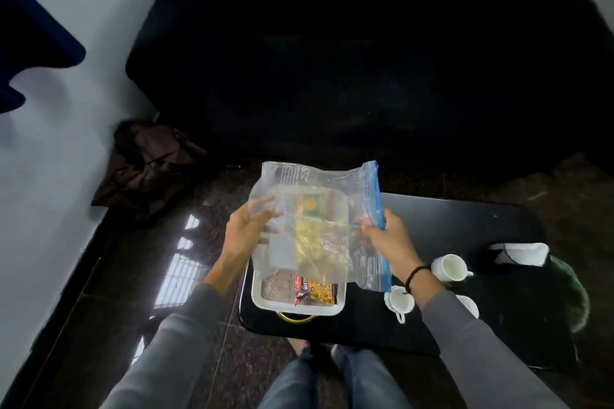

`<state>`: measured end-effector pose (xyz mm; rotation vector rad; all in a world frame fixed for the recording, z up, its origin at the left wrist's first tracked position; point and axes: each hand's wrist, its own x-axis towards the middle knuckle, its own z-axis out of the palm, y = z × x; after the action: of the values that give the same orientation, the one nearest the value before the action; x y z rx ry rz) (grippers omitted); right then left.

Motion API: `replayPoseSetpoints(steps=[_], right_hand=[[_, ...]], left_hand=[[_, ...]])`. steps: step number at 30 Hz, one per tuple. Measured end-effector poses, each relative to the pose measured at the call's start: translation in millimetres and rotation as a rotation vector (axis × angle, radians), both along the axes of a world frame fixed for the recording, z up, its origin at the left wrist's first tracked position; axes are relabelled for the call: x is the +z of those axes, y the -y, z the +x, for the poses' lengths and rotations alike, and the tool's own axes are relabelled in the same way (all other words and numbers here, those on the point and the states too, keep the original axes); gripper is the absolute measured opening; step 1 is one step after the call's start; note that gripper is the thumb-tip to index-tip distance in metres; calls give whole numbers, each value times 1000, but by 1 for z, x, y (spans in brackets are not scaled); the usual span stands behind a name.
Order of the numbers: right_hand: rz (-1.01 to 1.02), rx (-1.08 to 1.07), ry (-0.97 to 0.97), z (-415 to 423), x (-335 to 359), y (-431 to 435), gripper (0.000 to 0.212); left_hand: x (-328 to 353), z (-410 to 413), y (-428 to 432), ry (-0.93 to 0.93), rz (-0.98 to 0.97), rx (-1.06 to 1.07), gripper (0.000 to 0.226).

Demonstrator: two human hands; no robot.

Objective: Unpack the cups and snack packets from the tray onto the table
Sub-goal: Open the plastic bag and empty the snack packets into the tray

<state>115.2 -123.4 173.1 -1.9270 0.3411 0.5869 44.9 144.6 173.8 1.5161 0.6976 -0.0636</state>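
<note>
A dark glossy surface (pixel 465 219) carries a white tray (pixel 299 307) near its left end, with snack packets (pixel 315 289) inside. Three white cups (pixel 448 267) stand to the right of the tray. A white object (pixel 521 252) lies further right.

My 2 hands hold a clear zip bag (pixel 309 226) spread between them, and it hangs over the white tray (pixel 265 300), blocking the way down to all but its near end, where a snack packet (pixel 315 290) shows. Right of my right hand (pixel 387 242), 3 white cups (pixel 448 267) crowd the bench (pixel 465 219). Beyond those cups the dark bench top lies bare. Left of my left hand (pixel 244 232) is open floor (pixel 149 276).
</note>
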Motion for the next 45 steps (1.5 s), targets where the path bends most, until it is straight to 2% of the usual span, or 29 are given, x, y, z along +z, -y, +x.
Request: replayPoseSetpoints(steps=[2,4,8,10,12,13,14,16,18,19,20,21,23,26,28,31,34,36,37,40,42,45], right_hand=[[-20,30,24,-1,14,4,43],[19,65,36,-2,25,5,51],[268,143,-26,-10,42,7,43],[374,221,-46,-15,48,14,59],[356,301,-36,-18,52,29,82],[310,337,-21,-19,54,41,86],[255,348,-2,-20,53,52,80],[189,272,51,-18,49,80,50],[238,114,28,-14,48,112,33],[265,61,-3,-12,48,125,29],[277,38,-28,-8,51,140,24],[271,39,-49,-5,53,153,20],[281,67,-76,0,56,177,19],[400,105,-69,5,56,204,25],[444,82,-57,8,57,223,22],[475,58,-20,11,57,253,19],[379,29,141,11,60,282,22],[265,-11,255,8,60,301,37],[247,-24,271,7,59,312,47],[395,25,160,0,51,341,71],[507,22,97,-7,43,355,76],[522,-64,157,-19,29,365,77]], left_hand=[[9,7,17,-9,39,-94,25],[17,12,38,-23,-5,-184,35],[34,17,97,-96,-239,-313,41],[43,19,127,-137,-421,-292,52],[53,24,151,-134,-546,-295,53],[57,26,161,-132,-571,-307,55],[60,28,169,-129,-576,-326,56],[68,29,189,-98,-450,-397,53],[73,31,213,36,-96,-476,46],[75,31,222,119,129,-530,52],[76,33,235,180,320,-605,68],[78,35,247,205,429,-696,88],[79,40,271,147,498,-902,122],[73,46,303,100,646,-1144,139],[74,52,326,114,690,-1124,128],[75,61,353,107,763,-929,87],[70,62,373,97,705,-818,62],[64,63,383,103,559,-760,53],[60,64,389,99,420,-715,48],[55,69,412,27,-31,-607,38],[51,73,432,0,-124,-591,37],[40,73,462,23,-111,-552,28]])
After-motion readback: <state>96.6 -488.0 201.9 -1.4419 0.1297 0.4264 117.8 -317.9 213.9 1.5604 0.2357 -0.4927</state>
